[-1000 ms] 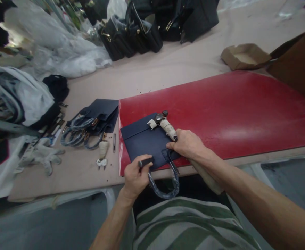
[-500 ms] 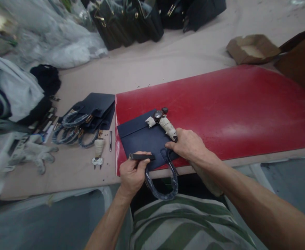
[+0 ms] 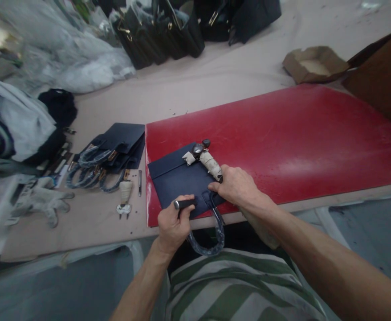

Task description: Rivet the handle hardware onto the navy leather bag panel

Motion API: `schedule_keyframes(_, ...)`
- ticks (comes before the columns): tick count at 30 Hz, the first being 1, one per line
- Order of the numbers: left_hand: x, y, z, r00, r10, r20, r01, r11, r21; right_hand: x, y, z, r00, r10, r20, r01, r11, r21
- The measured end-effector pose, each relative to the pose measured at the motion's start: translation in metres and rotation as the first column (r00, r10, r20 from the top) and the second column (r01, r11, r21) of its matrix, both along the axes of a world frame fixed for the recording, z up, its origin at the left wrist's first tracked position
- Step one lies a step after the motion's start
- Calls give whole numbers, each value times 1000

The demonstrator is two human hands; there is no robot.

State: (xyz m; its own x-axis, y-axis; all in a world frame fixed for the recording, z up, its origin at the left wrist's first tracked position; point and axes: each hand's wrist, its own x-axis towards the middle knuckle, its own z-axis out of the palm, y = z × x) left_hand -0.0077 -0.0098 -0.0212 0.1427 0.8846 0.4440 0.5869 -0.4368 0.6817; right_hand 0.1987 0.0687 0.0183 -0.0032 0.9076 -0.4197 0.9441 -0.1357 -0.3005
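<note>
My left hand [image 3: 173,225] is closed around a short black rod-shaped tool [image 3: 184,204] with a metal end, just over the near edge of a dark blue leather panel [image 3: 175,180]. My right hand [image 3: 237,183] is closed at the lower end of a hammer [image 3: 210,165] with a pale, tape-wrapped handle; its curled fingers are partly hidden. The hammer's metal head is over the panel's far right corner. My right thumb reaches onto the panel, beside the tab of a plastic-wrapped bag handle [image 3: 217,243] hanging over the table edge.
The panel lies on a red sheet [image 3: 282,142]. To the left are stacked blue panels [image 3: 125,133] with wrapped handles, a two-pronged tool [image 3: 125,196], a thin metal rod [image 3: 140,183] and a glove [image 3: 45,198]. Black bags [image 3: 155,35] and a cardboard tray [image 3: 315,64] stand farther back.
The black tool in my left hand has tilted, and its metal end has swung round to the right. My right hand and the hammer keep their place over the panel; the whole view has shifted slightly.
</note>
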Motion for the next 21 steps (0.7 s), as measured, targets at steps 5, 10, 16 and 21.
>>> schedule_keyframes(5,0,0,-5,996,61,61,-54,993,-109,1,-1,1,1000,10,-10,-10,1000,4)
schedule_keyframes(10,3,1,-3,998,58,9,-57,997,-43,1,-2,1,1000,-2,-14,2,1000,14)
schedule_keyframes(16,10,4,4,985,54,-164,-28,987,158,3,-2,0,999,1,-43,-1,1000,18)
schedule_keyframes(21,12,5,4,984,55,-171,-29,988,149,10,-2,-1,991,20,-130,-12,998,67)
